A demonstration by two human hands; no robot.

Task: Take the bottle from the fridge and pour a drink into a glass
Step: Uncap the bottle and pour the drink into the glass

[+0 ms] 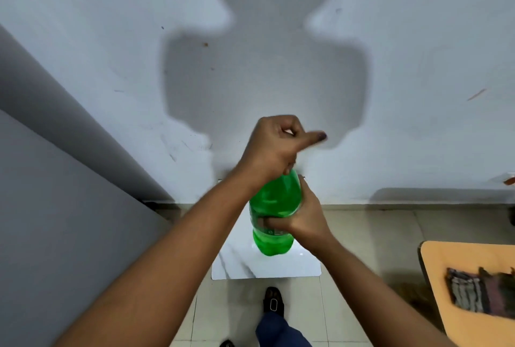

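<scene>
- Left forearm stretched up from the lower left of the view, wrist bent over the top of the green bottle (274, 208).
- Left hand (274, 148) curled closed over the bottle's top, fingers folded in, thumb jutting out to the right; cap itself hidden under the hand, so cannot tell whether on or off.
- Right forearm reaching in from the lower right, angled up toward the bottle's middle.
- Right hand (302, 220) wrapped around the bottle's body at label height, fingers (269, 222) curling across the front, thumb up along the right side, gripping firmly.
- Bottle upright, gripped between both hands, over a small white marbled table (295, 266) set against the pale wall (404, 54); whether the base rests on the tabletop or hangs just above it, cannot tell.
- Grey fridge (55, 207) side standing at the left edge.
- Orange-topped table (459, 305) at the lower right with a dark striped cloth (482, 291) lying on it.
- One sandalled foot (273, 302) on the tiled floor (376, 229) below the white table.
</scene>
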